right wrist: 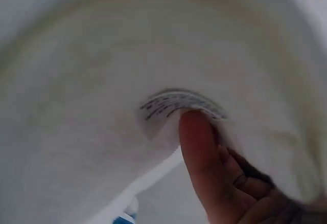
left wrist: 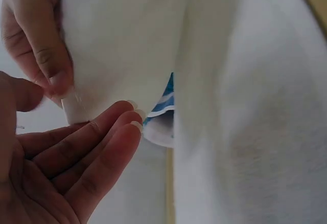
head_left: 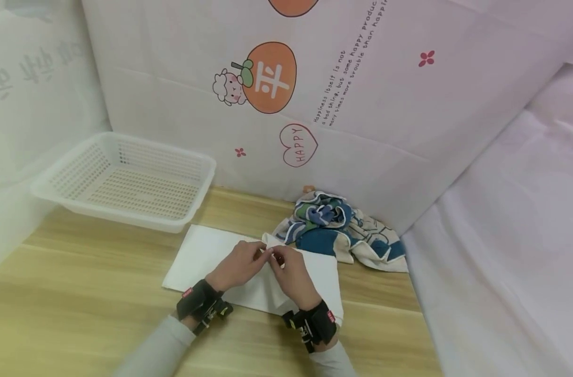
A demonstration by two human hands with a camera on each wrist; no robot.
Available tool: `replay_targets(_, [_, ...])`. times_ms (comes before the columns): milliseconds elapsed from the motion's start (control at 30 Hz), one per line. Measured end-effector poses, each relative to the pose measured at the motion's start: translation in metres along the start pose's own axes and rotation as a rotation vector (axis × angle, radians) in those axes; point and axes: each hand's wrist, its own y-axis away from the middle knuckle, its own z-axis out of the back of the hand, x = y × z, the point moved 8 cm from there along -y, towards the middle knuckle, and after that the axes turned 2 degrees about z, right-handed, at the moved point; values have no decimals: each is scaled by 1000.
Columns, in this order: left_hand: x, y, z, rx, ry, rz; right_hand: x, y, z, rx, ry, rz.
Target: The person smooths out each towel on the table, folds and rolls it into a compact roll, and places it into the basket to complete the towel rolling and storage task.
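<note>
A white towel (head_left: pixel 206 254), folded into a long strip, lies across the wooden table with one edge lifted in the middle. My right hand (head_left: pixel 293 275) pinches that raised edge. In the right wrist view its thumb presses beside a small printed label (right wrist: pixel 179 100) on the white fabric. Close by on the left, my left hand (head_left: pixel 239 266) is at the same edge. The left wrist view shows its fingers (left wrist: pixel 110 152) nearly straight beneath the towel's corner, with the thumb apart from them.
A white perforated plastic basket (head_left: pixel 192 204) stands at the back left. Behind the towel's right part lies a crumpled patterned cloth (head_left: pixel 319 241) in blue, green and cream. Printed white sheets (head_left: pixel 371 157) hang around the wooden table (head_left: pixel 79 303).
</note>
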Motion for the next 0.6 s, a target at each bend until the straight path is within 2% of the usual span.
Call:
replay_targets(100, [5, 2, -7, 12, 19, 9, 0, 4, -7, 9, -29, 3])
replay_targets(233, [7, 5, -13, 14, 77, -9, -1, 11, -11, 25, -83, 15])
replay_targets(333, [7, 8, -17, 16, 83, -29, -4, 15, -14, 66, -155, 13])
replay_targets(467, [6, 10, -20, 0, 32, -47, -9, 22, -18, 156, -220, 6])
replay_targets(600, [2, 7, -20, -38, -14, -77, -15, 27, -14, 238, -212, 14])
